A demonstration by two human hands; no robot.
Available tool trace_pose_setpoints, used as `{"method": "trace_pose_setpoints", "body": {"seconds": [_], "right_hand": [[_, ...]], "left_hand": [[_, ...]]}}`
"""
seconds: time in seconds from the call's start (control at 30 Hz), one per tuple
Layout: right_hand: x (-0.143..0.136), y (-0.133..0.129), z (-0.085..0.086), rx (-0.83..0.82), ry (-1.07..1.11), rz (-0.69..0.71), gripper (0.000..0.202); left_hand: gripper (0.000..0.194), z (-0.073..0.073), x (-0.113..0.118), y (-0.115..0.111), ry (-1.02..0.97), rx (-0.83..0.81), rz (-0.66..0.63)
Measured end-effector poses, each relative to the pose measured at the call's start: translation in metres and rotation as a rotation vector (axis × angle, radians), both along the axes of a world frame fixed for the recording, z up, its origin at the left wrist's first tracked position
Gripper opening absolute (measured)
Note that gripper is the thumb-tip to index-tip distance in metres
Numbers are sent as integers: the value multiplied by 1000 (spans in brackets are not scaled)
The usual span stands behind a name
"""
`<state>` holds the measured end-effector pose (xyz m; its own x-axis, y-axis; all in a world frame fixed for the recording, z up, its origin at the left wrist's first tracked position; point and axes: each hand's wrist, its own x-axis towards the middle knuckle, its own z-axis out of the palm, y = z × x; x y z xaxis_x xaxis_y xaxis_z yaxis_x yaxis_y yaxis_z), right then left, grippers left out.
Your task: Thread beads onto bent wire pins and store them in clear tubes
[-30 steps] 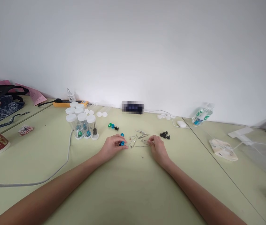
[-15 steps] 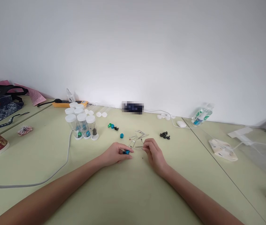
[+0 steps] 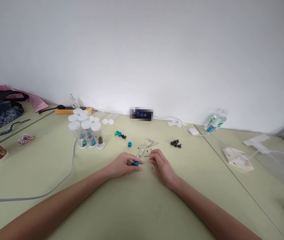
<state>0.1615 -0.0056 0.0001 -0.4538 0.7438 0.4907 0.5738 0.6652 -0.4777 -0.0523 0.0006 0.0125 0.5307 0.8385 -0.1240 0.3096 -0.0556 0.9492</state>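
My left hand [image 3: 123, 165] pinches a small shiny blue part with a black piece [image 3: 136, 163] on it, low over the table. Between the fingertips of my right hand [image 3: 162, 166] is a thin metal rod [image 3: 145, 161], its far end at the blue part; whether it has entered the part is too small to tell. Just beyond my hands lie several thin bent metal pieces [image 3: 152, 144] and tiny bits. A lone blue part [image 3: 129, 144] sits farther back, near a group of green, blue and black parts [image 3: 119, 134]. Off to the right is a pile of black parts [image 3: 176, 143].
Capped clear tubes [image 3: 86, 133] with small parts inside stand at left, by a grey cable [image 3: 64, 183]. Behind them is an orange power strip [image 3: 69, 110]. White caps [image 3: 174, 123], a white mouse-like object [image 3: 193, 131] and a plastic bottle [image 3: 215, 122] lie toward the wall.
My right hand has moved slightly left, bringing the thin metal rod to the blue part. My left hand has stayed nearly in place, still pinching that part.
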Motion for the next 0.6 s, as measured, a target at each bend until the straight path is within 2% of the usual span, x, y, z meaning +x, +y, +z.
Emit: {"method": "trace_pose_setpoints", "body": {"seconds": [0.4,0.6], "right_hand": [[2,-2,-3,35,-134,-3,19],[2,-5,-4,128,-190,14,20]], "left_hand": [[38,2,0,0,31,-8,-26],[39,7,-7,2,12,6,-193]]}}
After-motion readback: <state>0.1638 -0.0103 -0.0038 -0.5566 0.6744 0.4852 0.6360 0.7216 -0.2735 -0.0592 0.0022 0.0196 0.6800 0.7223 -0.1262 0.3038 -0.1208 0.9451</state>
